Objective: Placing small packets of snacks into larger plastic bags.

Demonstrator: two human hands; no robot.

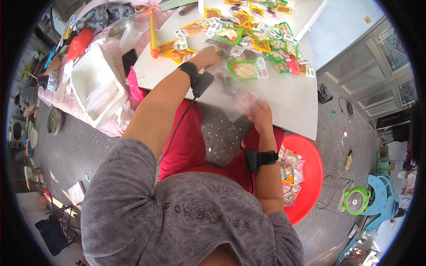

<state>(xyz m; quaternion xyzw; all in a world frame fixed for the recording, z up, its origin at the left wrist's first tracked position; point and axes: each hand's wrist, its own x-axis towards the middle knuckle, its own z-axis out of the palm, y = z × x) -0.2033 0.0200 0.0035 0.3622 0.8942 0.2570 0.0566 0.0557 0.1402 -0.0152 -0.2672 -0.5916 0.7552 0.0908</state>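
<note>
My right hand (261, 113) grips the red-printed edge of a clear plastic bag (247, 101) at the table's near edge. The bag is blurred and stretches up towards my left hand (207, 57). That hand reaches over the white table (283, 104) with its fingers curled down by some dark packets; what lies under the fingertips is hidden. Close by on the table is a green-edged packet of pale food (246, 69). Behind it spreads a pile of small sealed food packets (263, 45) with green, yellow and red edges. An orange-edged packet (179, 55) lies left of my left hand.
Beside my right leg stands a red plastic tub (313, 179) with many packets inside. To the left, a white foam box (96, 74) rests on a pink cloth near a phone (129, 60). A yellow tube (152, 33) lies on the table. A green fan (356, 201) stands at right.
</note>
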